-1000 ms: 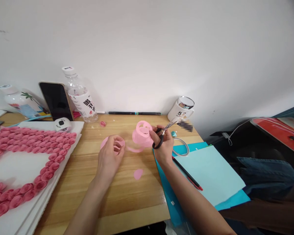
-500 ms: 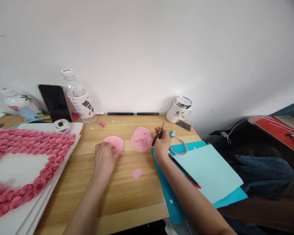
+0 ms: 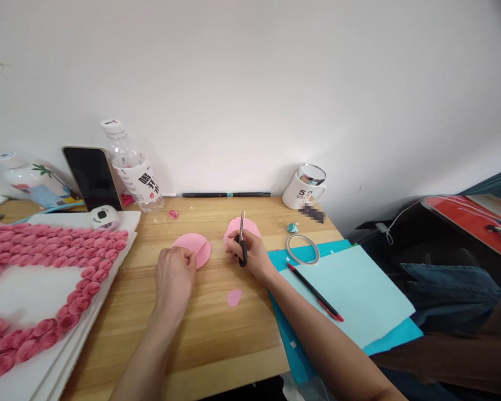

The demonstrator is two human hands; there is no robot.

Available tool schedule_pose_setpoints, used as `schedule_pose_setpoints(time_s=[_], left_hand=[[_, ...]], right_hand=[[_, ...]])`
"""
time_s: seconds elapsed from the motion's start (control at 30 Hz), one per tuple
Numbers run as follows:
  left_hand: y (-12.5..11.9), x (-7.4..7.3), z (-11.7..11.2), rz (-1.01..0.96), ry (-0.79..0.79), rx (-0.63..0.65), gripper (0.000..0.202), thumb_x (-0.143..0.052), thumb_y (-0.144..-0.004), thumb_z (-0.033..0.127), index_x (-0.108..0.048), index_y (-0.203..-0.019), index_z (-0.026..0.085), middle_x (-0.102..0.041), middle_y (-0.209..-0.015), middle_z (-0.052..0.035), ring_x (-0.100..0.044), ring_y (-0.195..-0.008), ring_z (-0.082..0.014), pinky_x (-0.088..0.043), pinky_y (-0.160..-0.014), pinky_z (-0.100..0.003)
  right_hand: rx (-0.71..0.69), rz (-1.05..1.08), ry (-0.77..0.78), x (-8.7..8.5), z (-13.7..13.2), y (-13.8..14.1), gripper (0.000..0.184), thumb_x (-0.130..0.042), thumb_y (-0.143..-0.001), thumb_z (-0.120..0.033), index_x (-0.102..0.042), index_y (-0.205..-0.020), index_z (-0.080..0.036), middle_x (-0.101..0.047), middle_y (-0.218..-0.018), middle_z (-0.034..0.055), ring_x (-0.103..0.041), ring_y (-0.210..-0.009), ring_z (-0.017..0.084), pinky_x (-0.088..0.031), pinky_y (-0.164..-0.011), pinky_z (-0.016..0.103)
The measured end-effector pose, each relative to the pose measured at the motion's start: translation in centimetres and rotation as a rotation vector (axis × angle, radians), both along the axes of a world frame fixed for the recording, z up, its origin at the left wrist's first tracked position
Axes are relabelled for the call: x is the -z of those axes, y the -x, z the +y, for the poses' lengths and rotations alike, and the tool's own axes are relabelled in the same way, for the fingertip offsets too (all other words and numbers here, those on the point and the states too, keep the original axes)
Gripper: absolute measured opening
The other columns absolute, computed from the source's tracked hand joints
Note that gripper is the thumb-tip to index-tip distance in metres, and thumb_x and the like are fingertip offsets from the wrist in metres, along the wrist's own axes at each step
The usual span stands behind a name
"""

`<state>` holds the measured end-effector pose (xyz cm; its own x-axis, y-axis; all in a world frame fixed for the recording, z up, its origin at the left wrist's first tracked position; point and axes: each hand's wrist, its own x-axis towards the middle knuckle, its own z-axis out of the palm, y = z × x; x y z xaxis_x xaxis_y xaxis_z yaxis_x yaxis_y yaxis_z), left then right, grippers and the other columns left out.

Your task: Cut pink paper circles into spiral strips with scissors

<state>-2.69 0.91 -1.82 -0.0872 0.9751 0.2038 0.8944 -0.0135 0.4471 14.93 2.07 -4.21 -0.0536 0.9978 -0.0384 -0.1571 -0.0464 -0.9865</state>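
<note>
Near the mug marked "52", left hand pinches the pink disc while right hand is clamped on scissors.

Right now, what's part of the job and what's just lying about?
In use: black-handled scissors in right hand; flat pink paper disc at left hand; second pink paper disc.
Lying about: white mug, clear plastic bottle, black phone, grey tape ring.

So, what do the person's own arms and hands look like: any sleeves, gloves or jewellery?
Both are bare. The left hand and right hand wear no gloves, and no ring, watch or bracelet shows on either. The forearms are uncovered down to the picture's bottom edge, so no sleeve is in view.
</note>
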Motion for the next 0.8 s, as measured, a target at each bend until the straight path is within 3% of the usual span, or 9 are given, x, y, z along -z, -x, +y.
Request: schedule_pose_setpoints(time_s=[0.13,0.33,0.43,0.5,0.57,0.67,0.8], left_hand=[[0.3,0.5,0.0,-0.025,-0.022,-0.035,0.021,-0.054,-0.072,0.021,-0.059,-0.052,0.022,-0.066,-0.062,-0.0047,-0.056,-0.061,-0.0211,-0.037,-0.054,-0.03],[0.4,0.1,-0.3,-0.016,0.024,-0.075,0.022,-0.051,-0.078,0.027,-0.063,-0.06,0.021,-0.065,-0.063,-0.0063,-0.056,-0.06,-0.0221,-0.035,-0.052,-0.031],[-0.2,-0.6,-0.8,-0.047,-0.212,-0.142,0.021,-0.047,-0.083,0.028,-0.062,-0.072,0.02,-0.067,-0.075,-0.0078,-0.059,-0.074,-0.0238,-0.04,-0.06,-0.032],[-0.8,-0.9,-1.2,-0.181,-0.403,-0.224,0.021,-0.045,-0.086,0.032,-0.06,-0.082,0.018,-0.068,-0.081,-0.0075,-0.061,-0.074,-0.0198,-0.044,-0.067,-0.031],[-1.5,-1.0,-1.6,-0.356,-0.476,-0.253,0.02,-0.049,-0.085,0.036,-0.057,-0.089,0.018,-0.068,-0.082,-0.0062,-0.064,-0.073,-0.0171,-0.046,-0.068,-0.029],[-2.5,-1.2,-1.9,-0.642,-0.336,-0.121,0.02,-0.051,-0.082,0.039,-0.053,-0.087,0.019,-0.066,-0.075,-0.0029,-0.064,-0.064,-0.0148,-0.047,-0.058,-0.025],[-3.1,-1.7,-1.6,-0.906,-0.095,-0.004,0.023,-0.059,-0.075,0.038,-0.054,-0.087,0.019,-0.062,-0.06,0.003,-0.057,-0.048,-0.0112,-0.046,-0.049,-0.022]], right_hand=[[0.115,-0.054,-0.159,0.2,0.3,-0.2,0.031,-0.073,-0.067,-0.039,-0.057,-0.086,-0.021,-0.054,-0.066,-0.004,-0.051,-0.059,0.011,-0.045,-0.06,0.027],[0.061,-0.086,-0.159,-0.6,-0.3,0.2,0.024,-0.071,-0.07,-0.037,-0.059,-0.084,-0.021,-0.055,-0.069,-0.002,-0.048,-0.061,0.012,-0.041,-0.061,0.026],[0.056,-0.083,-0.161,-0.6,-0.5,0.4,0.024,-0.071,-0.071,-0.038,-0.059,-0.084,-0.021,-0.056,-0.071,-0.0013,-0.051,-0.063,0.012,-0.043,-0.063,0.027],[0.044,-0.046,-0.155,-0.5,-0.5,0.4,0.026,-0.071,-0.071,-0.038,-0.058,-0.087,-0.021,-0.059,-0.075,0.0001,-0.055,-0.068,0.014,-0.046,-0.068,0.03],[0.021,0.013,-0.137,-0.3,-0.5,0.3,0.03,-0.07,-0.073,-0.039,-0.058,-0.094,-0.022,-0.063,-0.081,0.0021,-0.059,-0.075,0.016,-0.047,-0.075,0.033],[0.0,0.055,-0.122,-0.3,-0.6,0.2,0.035,-0.069,-0.073,-0.042,-0.059,-0.101,-0.021,-0.062,-0.081,0.0021,-0.06,-0.076,0.017,-0.048,-0.075,0.034],[0.102,0.007,-0.137,-0.7,-0.7,0.4,0.032,-0.074,-0.067,-0.041,-0.064,-0.088,-0.019,-0.053,-0.067,-0.0023,-0.05,-0.062,0.013,-0.046,-0.061,0.026]])
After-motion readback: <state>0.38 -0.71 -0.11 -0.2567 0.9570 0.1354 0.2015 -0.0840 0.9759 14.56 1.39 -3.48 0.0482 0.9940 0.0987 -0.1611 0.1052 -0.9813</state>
